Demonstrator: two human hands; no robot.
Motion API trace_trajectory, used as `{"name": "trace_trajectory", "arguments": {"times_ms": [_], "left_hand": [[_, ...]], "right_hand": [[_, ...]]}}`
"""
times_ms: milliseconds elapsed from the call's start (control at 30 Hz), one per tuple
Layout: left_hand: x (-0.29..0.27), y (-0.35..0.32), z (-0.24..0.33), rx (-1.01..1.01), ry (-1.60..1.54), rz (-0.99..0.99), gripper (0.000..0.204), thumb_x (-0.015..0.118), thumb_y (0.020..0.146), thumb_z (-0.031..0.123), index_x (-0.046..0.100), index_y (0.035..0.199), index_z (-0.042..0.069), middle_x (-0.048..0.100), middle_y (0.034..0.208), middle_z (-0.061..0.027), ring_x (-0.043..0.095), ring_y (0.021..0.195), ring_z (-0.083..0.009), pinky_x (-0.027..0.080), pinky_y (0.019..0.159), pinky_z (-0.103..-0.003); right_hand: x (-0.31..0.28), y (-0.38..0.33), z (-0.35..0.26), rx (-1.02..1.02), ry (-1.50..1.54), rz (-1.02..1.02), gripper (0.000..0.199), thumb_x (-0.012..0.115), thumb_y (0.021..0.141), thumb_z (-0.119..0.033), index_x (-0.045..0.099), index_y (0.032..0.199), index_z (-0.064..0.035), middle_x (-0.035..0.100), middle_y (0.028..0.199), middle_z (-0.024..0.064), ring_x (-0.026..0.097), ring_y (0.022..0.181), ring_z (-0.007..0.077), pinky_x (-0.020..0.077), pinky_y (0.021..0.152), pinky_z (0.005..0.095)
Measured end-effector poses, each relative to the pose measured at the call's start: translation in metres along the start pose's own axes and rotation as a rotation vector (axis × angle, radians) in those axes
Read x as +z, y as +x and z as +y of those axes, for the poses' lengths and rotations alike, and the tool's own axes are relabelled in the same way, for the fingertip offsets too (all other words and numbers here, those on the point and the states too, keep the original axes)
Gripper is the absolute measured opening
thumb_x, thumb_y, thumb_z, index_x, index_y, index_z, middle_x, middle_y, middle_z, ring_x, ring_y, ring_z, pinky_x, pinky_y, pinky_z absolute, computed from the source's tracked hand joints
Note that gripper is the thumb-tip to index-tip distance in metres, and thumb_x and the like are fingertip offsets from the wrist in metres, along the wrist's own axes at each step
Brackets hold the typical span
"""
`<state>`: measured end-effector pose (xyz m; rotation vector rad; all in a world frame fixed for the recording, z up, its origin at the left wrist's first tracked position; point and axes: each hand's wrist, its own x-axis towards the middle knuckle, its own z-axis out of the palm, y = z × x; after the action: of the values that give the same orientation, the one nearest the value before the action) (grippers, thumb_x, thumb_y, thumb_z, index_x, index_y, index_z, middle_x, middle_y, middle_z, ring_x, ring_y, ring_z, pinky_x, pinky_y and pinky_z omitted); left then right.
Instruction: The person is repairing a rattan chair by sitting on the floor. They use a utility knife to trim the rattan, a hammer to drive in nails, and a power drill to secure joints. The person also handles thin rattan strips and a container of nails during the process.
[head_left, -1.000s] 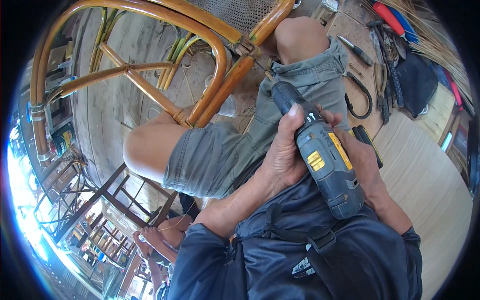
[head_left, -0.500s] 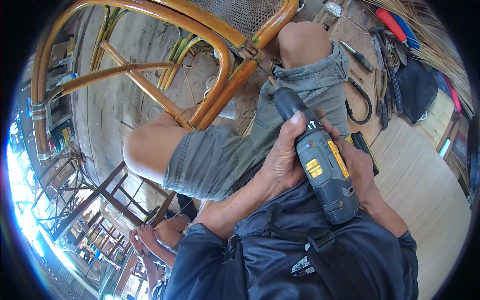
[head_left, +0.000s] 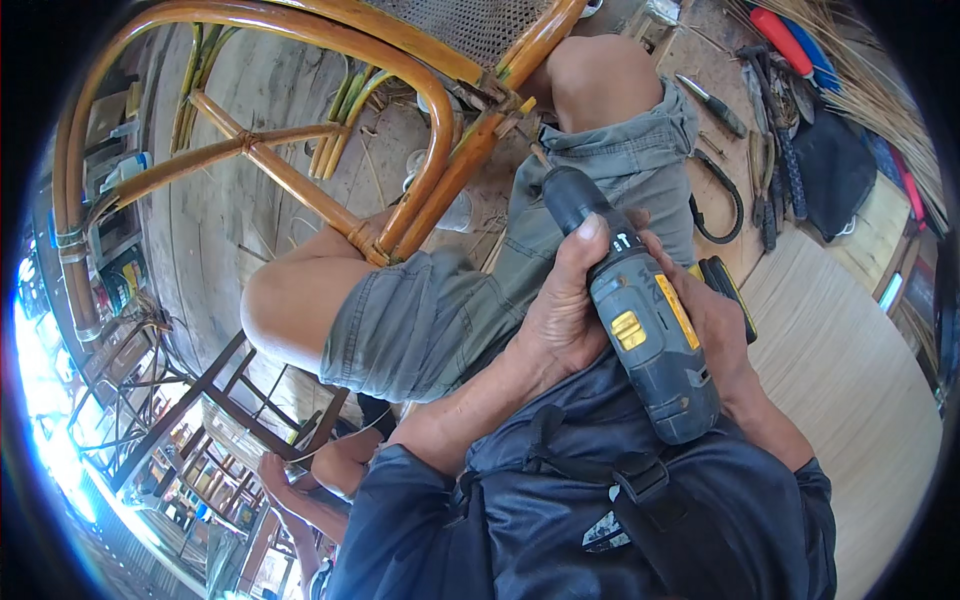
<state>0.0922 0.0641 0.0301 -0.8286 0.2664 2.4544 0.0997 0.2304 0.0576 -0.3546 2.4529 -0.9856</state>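
Drill (head_left: 640, 320) sits centre-right of frame, grey body with yellow patches, chuck pointing up-left, rear end down toward the person's chest. Both hands on it. Left hand (head_left: 560, 320) is wrapped around the left side of the body, thumb lying up along the barrel near the chuck. Right hand (head_left: 715, 330) is clamped around the grip from the right side; its fingers are mostly hidden behind the tool, and a black-and-yellow battery base shows just past them.

A thin bit sticks out of the chuck toward the chair (head_left: 440, 150); its tip looks to be at the joint where the orange rattan legs meet, upper centre, but contact can't be confirmed. The chair frame arcs across the upper left, woven seat at top centre.

The person is seated, grey shorts (head_left: 450, 310), knees either side of the chair leg, on a plank floor (head_left: 230, 200).

Upper right: hand tools (head_left: 760, 150) lying on the floor, including a screwdriver and a curved black piece, beside a dark bag (head_left: 830, 170).

Lower left: another person's bare feet, near dark wooden frames.
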Motion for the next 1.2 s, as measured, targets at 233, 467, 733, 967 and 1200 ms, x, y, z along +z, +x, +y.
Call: {"name": "trace_trajectory", "arguments": {"times_ms": [233,467,733,967,1200], "left_hand": [[0.003,0.001,-0.001,0.0,-0.002,0.039,0.075,0.066,0.078,0.055,0.042,0.122,-0.001,0.061,0.096,-0.0103,0.059,0.096,-0.025,0.052,0.086,-0.042],[-0.006,0.005,-0.004,-0.009,-0.012,-0.009,0.072,0.066,0.078,0.055,0.045,0.119,-0.001,0.062,0.099,-0.0123,0.061,0.098,-0.0265,0.053,0.086,-0.042],[-0.003,0.001,-0.007,0.072,0.057,-0.123,0.073,0.067,0.075,0.06,0.05,0.113,0.0,0.06,0.106,-0.0138,0.061,0.1,-0.0261,0.05,0.09,-0.042],[-0.016,-0.024,0.018,0.077,0.728,-0.252,0.072,0.064,0.086,0.042,0.04,0.131,-0.008,0.052,0.126,-0.0172,0.048,0.119,-0.0222,0.037,0.101,-0.034],[-0.043,-0.021,0.045,0.373,1.477,0.062,0.042,0.058,0.088,0.028,0.058,0.112,-0.006,0.062,0.109,-0.0209,0.06,0.105,-0.0283,0.044,0.092,-0.035]], "right_hand": [[-0.003,0.004,0.001,0.051,0.1,-0.034,0.042,0.056,0.084,-0.006,0.051,0.125,0.0022,0.064,0.106,0.0197,0.065,0.096,0.0303,0.0521,0.079,0.0331],[-0.008,0.009,-0.009,0.071,0.132,-0.061,0.046,0.061,0.082,-0.009,0.051,0.127,-0.0016,0.065,0.106,0.0168,0.066,0.092,0.0281,0.0521,0.077,0.0322],[-0.015,0.004,-0.012,0.053,0.067,-0.047,0.037,0.068,0.078,-0.013,0.057,0.113,-0.0042,0.066,0.095,0.0124,0.067,0.084,0.0256,0.0518,0.07,0.0311],[-0.041,-0.056,0.051,0.148,-0.492,0.206,0.051,0.073,0.077,-0.031,0.057,0.116,-0.0031,0.065,0.103,0.0153,0.065,0.093,0.0281,0.0514,0.08,0.0362],[-0.062,-0.019,0.135,0.325,-0.268,0.48,0.065,0.072,0.079,-0.015,0.039,0.135,-0.004,0.061,0.113,0.017,0.059,0.105,0.0291,0.0445,0.089,0.0363]]}}
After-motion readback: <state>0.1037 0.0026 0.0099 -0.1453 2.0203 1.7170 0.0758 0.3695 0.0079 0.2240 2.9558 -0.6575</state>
